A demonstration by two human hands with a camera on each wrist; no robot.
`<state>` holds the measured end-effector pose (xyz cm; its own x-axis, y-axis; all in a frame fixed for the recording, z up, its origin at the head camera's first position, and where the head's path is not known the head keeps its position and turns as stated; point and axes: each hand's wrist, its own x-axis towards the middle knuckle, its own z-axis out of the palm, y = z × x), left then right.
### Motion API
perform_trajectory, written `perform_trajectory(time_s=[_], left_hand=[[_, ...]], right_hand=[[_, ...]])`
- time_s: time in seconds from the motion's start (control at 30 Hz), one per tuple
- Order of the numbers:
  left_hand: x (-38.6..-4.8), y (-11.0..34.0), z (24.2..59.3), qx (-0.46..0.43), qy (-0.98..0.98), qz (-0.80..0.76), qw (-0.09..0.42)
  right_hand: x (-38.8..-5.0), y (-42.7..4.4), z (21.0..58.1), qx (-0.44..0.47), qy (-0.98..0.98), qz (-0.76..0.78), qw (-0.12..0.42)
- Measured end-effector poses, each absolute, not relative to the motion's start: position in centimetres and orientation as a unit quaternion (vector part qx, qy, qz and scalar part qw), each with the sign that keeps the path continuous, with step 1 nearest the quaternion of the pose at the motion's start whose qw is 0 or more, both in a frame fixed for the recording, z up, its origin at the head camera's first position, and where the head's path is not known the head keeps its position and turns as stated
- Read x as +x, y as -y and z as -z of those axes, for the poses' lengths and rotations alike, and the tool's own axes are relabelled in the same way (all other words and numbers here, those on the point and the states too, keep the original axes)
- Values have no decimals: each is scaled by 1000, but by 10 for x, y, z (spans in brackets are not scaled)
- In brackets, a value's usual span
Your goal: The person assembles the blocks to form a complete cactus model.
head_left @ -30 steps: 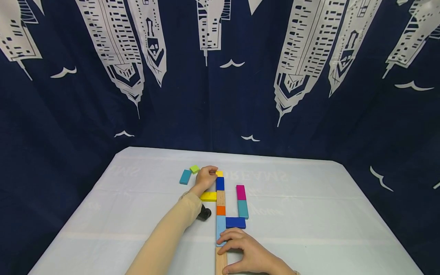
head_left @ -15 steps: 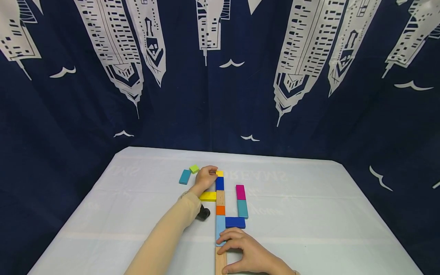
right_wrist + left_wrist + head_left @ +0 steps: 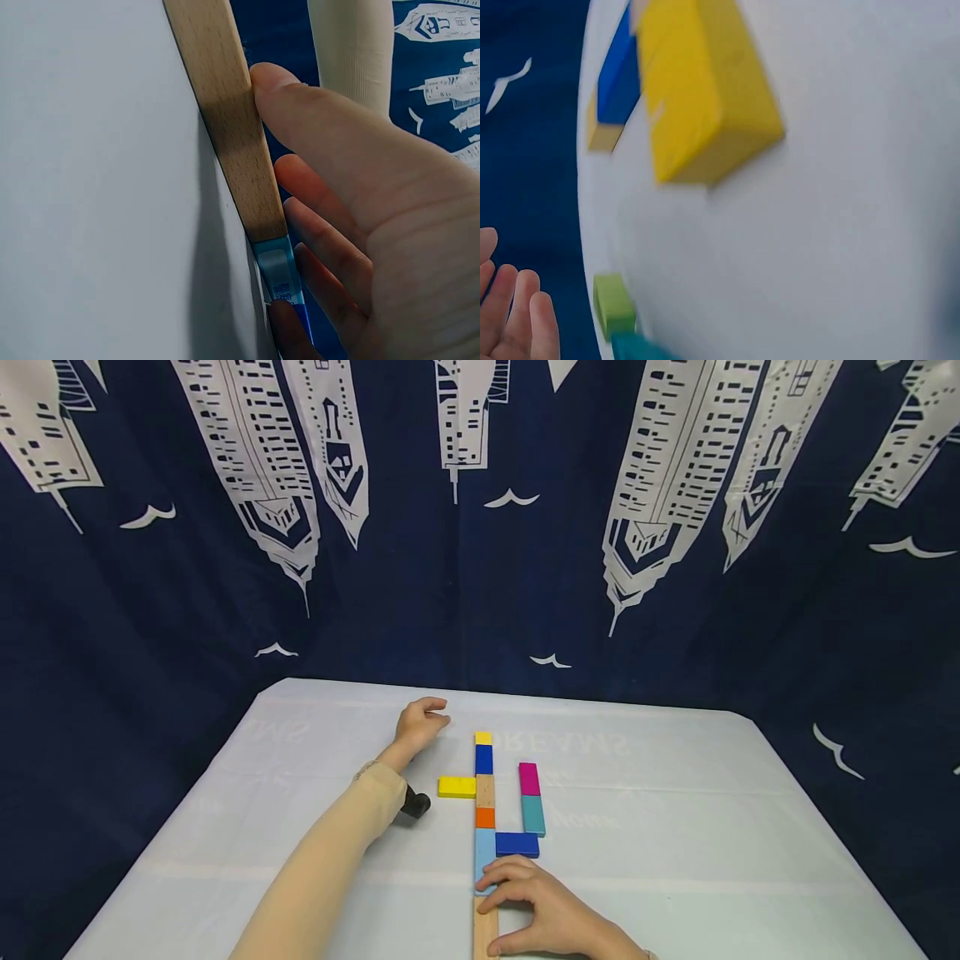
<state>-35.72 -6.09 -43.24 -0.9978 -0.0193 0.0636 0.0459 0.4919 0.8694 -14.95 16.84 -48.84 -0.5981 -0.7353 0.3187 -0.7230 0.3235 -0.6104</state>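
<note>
A line of blocks runs up the table in the head view: a long plain wooden block (image 3: 483, 928), then light blue (image 3: 483, 847), orange, wood, blue and a yellow end block (image 3: 483, 738). My right hand (image 3: 543, 906) rests on the near part, its thumb and fingertips touching the wooden block and the light blue one. Left of the line's far end, my left hand (image 3: 422, 723) hovers with loosely bent fingers, holding nothing. Near it in the left wrist view lie a lime green block (image 3: 615, 304) and a teal block (image 3: 641, 348); the hand and arm hide both in the head view.
A yellow block (image 3: 457, 787) sticks out left of the line, a dark blue block (image 3: 517, 845) right. From the blue one, a teal block (image 3: 533, 816) and a magenta block (image 3: 528, 779) run away. A patterned navy cloth (image 3: 465, 577) hangs behind the white table (image 3: 675, 827).
My left hand has left the yellow end block and moved left and farther away, over where the green and teal blocks lay. My right hand has stayed in place.
</note>
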Motion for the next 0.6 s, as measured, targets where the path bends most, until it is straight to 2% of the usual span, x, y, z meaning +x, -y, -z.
perform_trajectory(time_s=[0.23,0.6], left_hand=[[-358,93,428,19,852,522,24],[-351,123,447,36,849,527,0]], right_hand=[[-149,-169,489,-457,-808,371,-5],[-150,-170,491,-451,-807,381,5]])
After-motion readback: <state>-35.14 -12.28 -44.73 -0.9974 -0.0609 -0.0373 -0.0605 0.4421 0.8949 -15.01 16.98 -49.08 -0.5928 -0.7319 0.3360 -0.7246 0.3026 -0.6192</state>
